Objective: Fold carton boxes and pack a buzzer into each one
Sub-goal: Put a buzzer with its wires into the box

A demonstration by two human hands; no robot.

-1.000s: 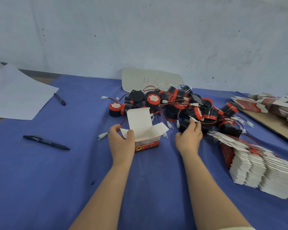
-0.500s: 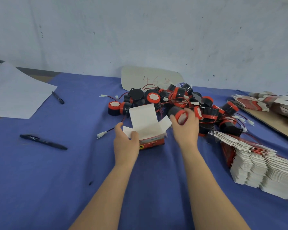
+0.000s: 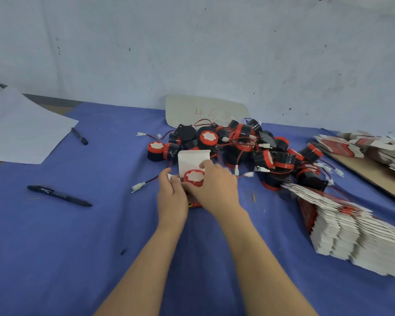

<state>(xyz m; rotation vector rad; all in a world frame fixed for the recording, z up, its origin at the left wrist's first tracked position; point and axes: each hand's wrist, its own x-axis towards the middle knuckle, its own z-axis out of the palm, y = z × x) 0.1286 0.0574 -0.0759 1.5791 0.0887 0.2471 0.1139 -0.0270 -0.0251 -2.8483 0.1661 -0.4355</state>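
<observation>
An open carton box [image 3: 193, 161] stands on the blue cloth, its white lid flap upright and its red side mostly hidden by my hands. My left hand [image 3: 172, 197] grips the box's left side. My right hand [image 3: 216, 188] holds a black and red buzzer [image 3: 194, 177] with a white face, right at the box's mouth. Behind the box lies a pile of several buzzers [image 3: 240, 144] with red and black wires and white plugs. A leaning stack of flat white and red cartons [image 3: 347, 229] lies at the right.
Two black pens [image 3: 58, 195] [image 3: 79, 136] lie on the cloth at the left, near a white paper sheet [image 3: 21, 131]. A pale card with red numbers [image 3: 203, 110] leans on the wall. More flat cartons [image 3: 363, 147] sit on a brown board [image 3: 372, 176] at the far right.
My right hand lifted a buzzer out of the pile and brought it left to the mouth of the box. My left hand stayed on the box's left side.
</observation>
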